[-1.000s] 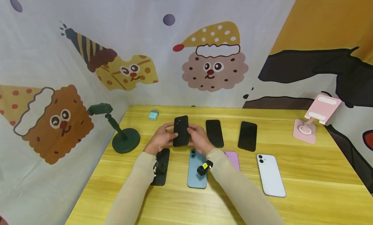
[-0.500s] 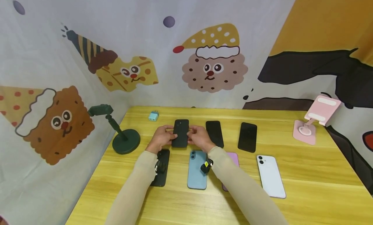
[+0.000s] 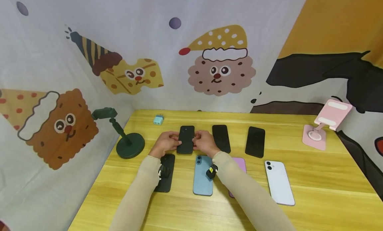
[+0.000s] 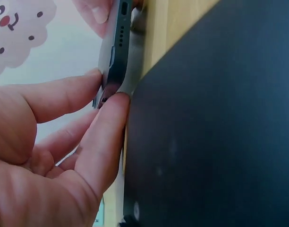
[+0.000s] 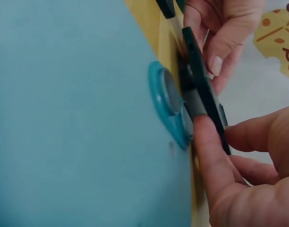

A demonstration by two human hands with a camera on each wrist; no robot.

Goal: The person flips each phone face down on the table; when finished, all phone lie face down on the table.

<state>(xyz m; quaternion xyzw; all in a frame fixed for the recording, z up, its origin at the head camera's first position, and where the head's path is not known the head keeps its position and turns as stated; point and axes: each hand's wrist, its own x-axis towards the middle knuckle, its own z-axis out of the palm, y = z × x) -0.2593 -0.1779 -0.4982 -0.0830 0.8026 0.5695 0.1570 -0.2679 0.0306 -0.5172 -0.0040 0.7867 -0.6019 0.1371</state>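
Observation:
A black smartphone (image 3: 186, 140), its camera side up, is pinched between both hands over the far half of the table. My left hand (image 3: 165, 143) grips its left edge, thumb and fingertips at a lower corner near the port end in the left wrist view (image 4: 117, 56). On the opposite edge, my right hand (image 3: 205, 143) pinches the phone between thumb and fingers, as the right wrist view shows. The phone is slightly tilted there, close over the wood. Beneath my left wrist lies another black phone (image 3: 170, 163). A blue phone (image 3: 202, 186) lies just nearer than my right hand.
Two dark phones (image 3: 221, 138) (image 3: 255, 142) lie right of the hands. My right sleeve partly covers a purple phone (image 3: 240, 163); a white phone (image 3: 280, 184) lies further right. A green stand (image 3: 130, 146), a light-blue charger (image 3: 158, 119) and a pink stand (image 3: 333, 114) stand around.
Both hands have lowered the black smartphone towards the table, bringing it slightly nearer to me. Their grip on its edges stays. The other phones have not moved.

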